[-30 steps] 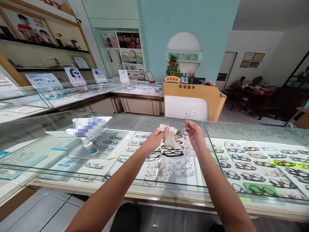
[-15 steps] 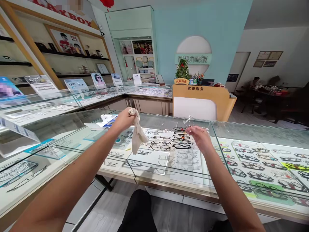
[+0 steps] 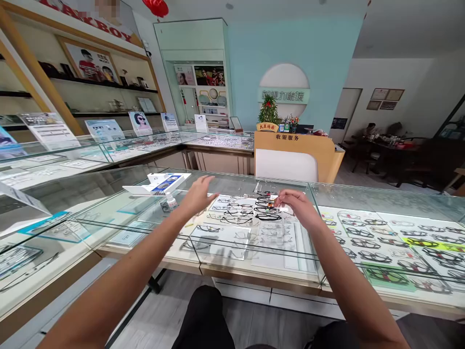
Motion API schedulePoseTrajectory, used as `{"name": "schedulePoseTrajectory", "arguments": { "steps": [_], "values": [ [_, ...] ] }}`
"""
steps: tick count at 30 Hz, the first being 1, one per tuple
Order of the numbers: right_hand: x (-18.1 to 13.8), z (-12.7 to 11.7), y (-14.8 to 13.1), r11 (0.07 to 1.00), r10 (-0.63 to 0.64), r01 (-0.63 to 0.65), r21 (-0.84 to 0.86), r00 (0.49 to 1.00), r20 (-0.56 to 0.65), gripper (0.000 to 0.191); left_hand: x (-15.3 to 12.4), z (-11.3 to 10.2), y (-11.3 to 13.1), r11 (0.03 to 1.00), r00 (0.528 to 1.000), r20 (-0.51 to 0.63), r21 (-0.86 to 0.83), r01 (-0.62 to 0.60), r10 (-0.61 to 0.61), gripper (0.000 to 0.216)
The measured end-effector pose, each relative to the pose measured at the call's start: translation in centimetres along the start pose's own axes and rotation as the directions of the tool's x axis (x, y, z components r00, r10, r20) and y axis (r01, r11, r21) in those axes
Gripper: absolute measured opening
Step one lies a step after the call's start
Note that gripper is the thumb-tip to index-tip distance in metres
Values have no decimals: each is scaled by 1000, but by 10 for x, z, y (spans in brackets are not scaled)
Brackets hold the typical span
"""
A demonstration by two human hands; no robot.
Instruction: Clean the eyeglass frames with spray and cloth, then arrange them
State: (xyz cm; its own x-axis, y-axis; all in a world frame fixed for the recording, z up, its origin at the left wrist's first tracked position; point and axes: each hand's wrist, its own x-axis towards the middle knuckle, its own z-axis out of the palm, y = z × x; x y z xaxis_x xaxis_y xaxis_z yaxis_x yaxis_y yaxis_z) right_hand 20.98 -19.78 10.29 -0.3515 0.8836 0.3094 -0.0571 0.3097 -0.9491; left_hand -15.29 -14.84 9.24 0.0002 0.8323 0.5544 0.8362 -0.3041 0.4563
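My left hand (image 3: 198,194) hovers over the glass counter top (image 3: 232,182) with its fingers stretched forward and nothing in it. A small spray bottle (image 3: 170,201) stands just left of that hand. My right hand (image 3: 296,206) is low over the glass, its fingers pinched on a pair of clear-framed glasses (image 3: 279,207) that are hard to make out against the case. The white cloth is out of sight. Rows of dark spectacle frames (image 3: 254,213) lie inside the case under both hands.
A flat white and blue box (image 3: 158,183) lies on the counter to the left. More glass display cases (image 3: 109,145) run along the left wall. An orange cashier desk (image 3: 296,155) stands beyond the counter, and people sit at a dark table (image 3: 385,140) at the far right.
My left hand held a white cloth raised up; now it is lower, open and without the cloth. My right hand has come down to the glass with the clear glasses.
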Motion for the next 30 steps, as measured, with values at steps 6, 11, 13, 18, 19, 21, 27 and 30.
{"name": "schedulePoseTrajectory", "arguments": {
  "steps": [6, 11, 13, 18, 19, 21, 27, 30],
  "values": [
    [-6, 3, -36, 977, 27, -12, -214, 997, 68, 22, -60, 15, 105, 910, 918, -144, -146, -388, 369, 71],
    [-7, 4, -62, 958, -9, 56, -280, 986, 168, 23, -73, 22, 143, 879, 877, -310, -191, -437, 368, 60],
    [-9, 5, -72, 951, -26, 75, -300, 986, 166, 23, -73, 21, 146, 859, 851, -369, -206, -468, 375, 55],
    [-16, 13, -88, 925, -94, 141, -352, 985, 146, 23, -75, 16, 154, 838, 817, -433, -211, -503, 381, 52],
    [-17, 14, -91, 914, -107, 152, -376, 985, 136, 23, -75, 14, 155, 834, 809, -444, -209, -511, 385, 51],
    [-21, 16, -97, 878, -152, 183, -442, 983, 106, 23, -73, 11, 159, 823, 784, -480, -194, -533, 395, 50],
    [-36, 15, -106, 719, -576, 376, -585, 792, -200, 19, -56, -11, 170, 828, 730, -594, -180, -531, 339, 49],
    [-40, 17, -101, 665, -681, 385, -640, 664, -309, 27, -46, -25, 178, 833, 713, -639, -200, -516, 289, 49]
  ]
}}
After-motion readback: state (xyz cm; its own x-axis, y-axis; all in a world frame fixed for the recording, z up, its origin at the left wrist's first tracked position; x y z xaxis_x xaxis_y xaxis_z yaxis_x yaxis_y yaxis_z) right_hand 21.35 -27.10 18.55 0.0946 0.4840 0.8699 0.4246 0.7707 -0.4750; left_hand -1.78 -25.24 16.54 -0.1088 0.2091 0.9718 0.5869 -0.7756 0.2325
